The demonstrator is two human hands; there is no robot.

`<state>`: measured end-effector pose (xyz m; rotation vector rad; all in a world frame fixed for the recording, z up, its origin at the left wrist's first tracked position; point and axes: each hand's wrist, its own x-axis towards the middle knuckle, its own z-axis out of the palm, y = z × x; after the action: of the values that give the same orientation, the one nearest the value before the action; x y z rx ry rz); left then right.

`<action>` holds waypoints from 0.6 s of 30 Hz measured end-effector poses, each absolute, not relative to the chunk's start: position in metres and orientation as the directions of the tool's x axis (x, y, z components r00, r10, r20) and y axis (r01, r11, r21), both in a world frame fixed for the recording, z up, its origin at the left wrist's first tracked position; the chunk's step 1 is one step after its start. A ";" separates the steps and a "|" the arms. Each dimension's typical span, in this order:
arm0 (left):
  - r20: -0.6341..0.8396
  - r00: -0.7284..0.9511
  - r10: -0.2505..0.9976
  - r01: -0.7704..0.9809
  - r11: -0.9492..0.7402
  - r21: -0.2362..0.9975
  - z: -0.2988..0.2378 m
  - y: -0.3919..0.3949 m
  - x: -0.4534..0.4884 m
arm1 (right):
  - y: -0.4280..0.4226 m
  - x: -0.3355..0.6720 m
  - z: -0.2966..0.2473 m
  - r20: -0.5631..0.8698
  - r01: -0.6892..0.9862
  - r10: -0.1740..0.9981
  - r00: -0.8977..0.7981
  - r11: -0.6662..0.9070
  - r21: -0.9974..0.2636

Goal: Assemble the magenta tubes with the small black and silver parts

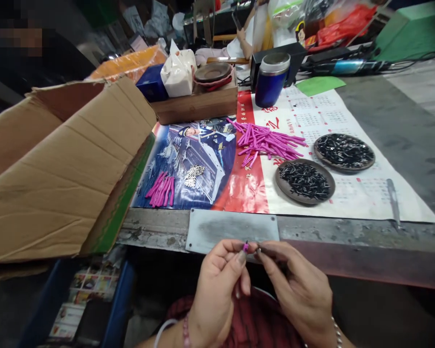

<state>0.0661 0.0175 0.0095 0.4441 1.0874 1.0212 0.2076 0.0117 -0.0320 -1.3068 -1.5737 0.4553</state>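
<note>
My left hand (pixel 223 285) is closed round a purple stick (pixel 245 247), with a small dark piece standing up from its top end. Close beside it, my right hand (pixel 299 287) pinches something tiny and shiny (pixel 258 250), too small to name. Both hands are in front of the table edge, near a grey metal plate (pixel 232 231). Beyond them on the poster lie a small bunch of purple sticks (pixel 161 189), a cluster of small silver rings (pixel 194 175) and a larger purple pile (pixel 268 140). Two round dishes (pixel 281 186) (pixel 317 152) hold black pins (pixel 304 180).
An open cardboard box (pixel 68 179) slants over the left side. Behind the poster stand a wooden box (pixel 199 104) with tissues on it and a blue mug (pixel 272 81). A thin blade-like tool (pixel 393 200) lies at the right. A blue bin (pixel 116 304) sits below left.
</note>
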 end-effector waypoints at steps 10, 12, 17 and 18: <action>-0.496 0.067 0.866 -0.467 0.466 0.752 -0.002 0.010 0.070 | 0.012 0.197 -0.020 0.445 0.516 0.889 0.108 0.332 -0.790; -0.498 0.069 0.864 -0.457 0.471 0.754 -0.004 0.008 0.069 | 0.013 0.196 -0.020 0.454 0.535 0.887 0.090 0.341 -0.773; -0.475 0.091 0.875 -0.453 0.461 0.763 -0.005 0.006 0.068 | 0.014 0.193 -0.021 0.474 0.558 0.878 0.069 0.360 -0.747; -0.467 0.094 0.879 -0.456 0.455 0.765 -0.005 0.005 0.067 | 0.013 0.193 -0.021 0.477 0.552 0.877 0.067 0.365 -0.749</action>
<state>0.0672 0.0052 -0.0054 0.4907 1.0640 1.0514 0.1929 0.0132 -0.0208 -1.3070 -1.6081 0.3987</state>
